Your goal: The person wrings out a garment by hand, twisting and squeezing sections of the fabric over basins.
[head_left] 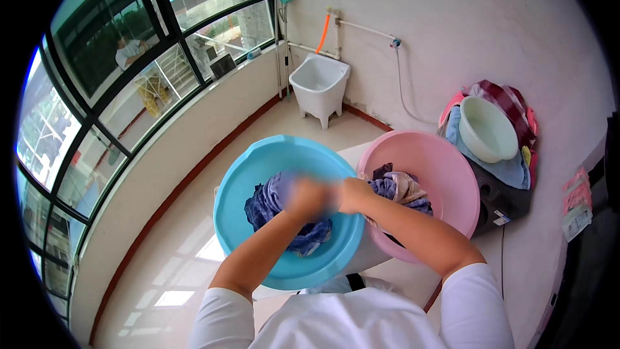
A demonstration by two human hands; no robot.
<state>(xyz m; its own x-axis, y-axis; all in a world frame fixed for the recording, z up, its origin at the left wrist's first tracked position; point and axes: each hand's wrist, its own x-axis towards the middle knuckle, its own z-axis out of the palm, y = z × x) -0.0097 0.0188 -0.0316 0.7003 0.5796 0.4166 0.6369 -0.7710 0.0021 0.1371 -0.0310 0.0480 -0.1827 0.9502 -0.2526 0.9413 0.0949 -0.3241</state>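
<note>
Shows as a pale surface point(355, 154). Bears blue basin point(240, 184) below left hand point(306, 199), pink basin point(457, 200) right of right hand point(352, 195).

The dark blue-and-purple cloth point(266, 200) lies before me in a crumpled heap on the floor of the round blue basin point(240, 174), its folds bunched and patterned, partly hidden by my left forearm. A blur hides where it meets my fingers point(306, 198). In the pink basin point(456, 194) just to the right, a mixed bundle point(405, 187), purple-blue, beige and nearly black, sits rumpled toward the left wall, partly behind my right forearm.
</note>
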